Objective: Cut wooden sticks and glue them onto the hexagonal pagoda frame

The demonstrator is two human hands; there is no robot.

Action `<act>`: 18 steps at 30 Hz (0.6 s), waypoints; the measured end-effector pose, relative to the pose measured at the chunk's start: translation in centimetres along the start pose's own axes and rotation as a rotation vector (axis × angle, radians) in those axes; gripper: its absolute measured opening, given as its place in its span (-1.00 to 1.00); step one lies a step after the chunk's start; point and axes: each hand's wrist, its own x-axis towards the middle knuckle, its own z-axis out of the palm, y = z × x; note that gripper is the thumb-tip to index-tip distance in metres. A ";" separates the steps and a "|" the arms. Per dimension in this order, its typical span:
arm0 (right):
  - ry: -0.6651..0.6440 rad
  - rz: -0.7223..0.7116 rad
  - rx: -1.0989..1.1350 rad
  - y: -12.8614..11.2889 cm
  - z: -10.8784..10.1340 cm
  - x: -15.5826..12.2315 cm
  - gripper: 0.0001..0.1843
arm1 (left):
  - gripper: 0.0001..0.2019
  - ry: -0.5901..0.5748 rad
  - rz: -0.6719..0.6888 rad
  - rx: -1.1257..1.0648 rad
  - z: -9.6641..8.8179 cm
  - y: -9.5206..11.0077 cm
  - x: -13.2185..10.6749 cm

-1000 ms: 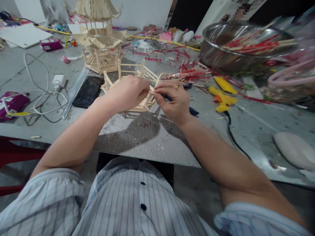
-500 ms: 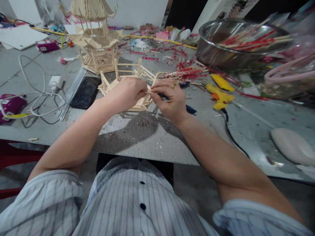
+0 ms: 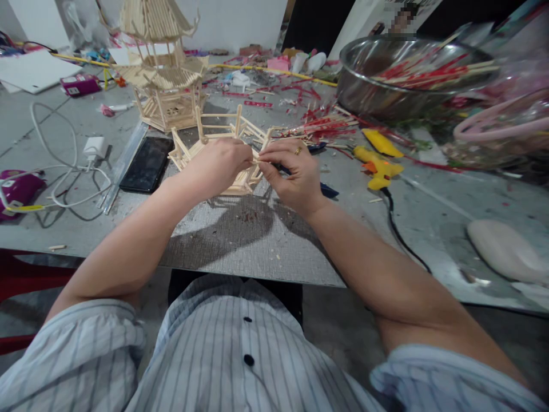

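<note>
Head view, from where I stood, showed the right hand (image 3: 295, 171) pinching a small pale stick (image 3: 255, 162) at the low wooden frame (image 3: 244, 184), which sat on the table (image 3: 240, 246) in front of the tall pagoda (image 3: 167, 109), the left hand (image 3: 223, 159) curled close by (its grip I couldn't make out).

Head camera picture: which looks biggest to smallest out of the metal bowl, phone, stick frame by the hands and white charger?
1. Metal bowl
2. Stick frame, partly hidden by the left hand
3. Phone
4. White charger
</note>
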 end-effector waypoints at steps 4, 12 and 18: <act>0.029 -0.025 0.030 -0.2 -0.1 0.0 -0.83 | -0.76 -0.010 -0.009 0.007 -0.1 0.1 0.0; 0.063 0.143 -0.099 1.4 -5.9 1.8 -0.77 | -0.73 0.097 0.007 -0.033 -0.5 0.1 -0.1; -0.549 0.535 -0.588 5.6 -7.3 1.2 -0.80 | -0.76 0.250 -0.045 -0.193 -0.3 0.7 0.0</act>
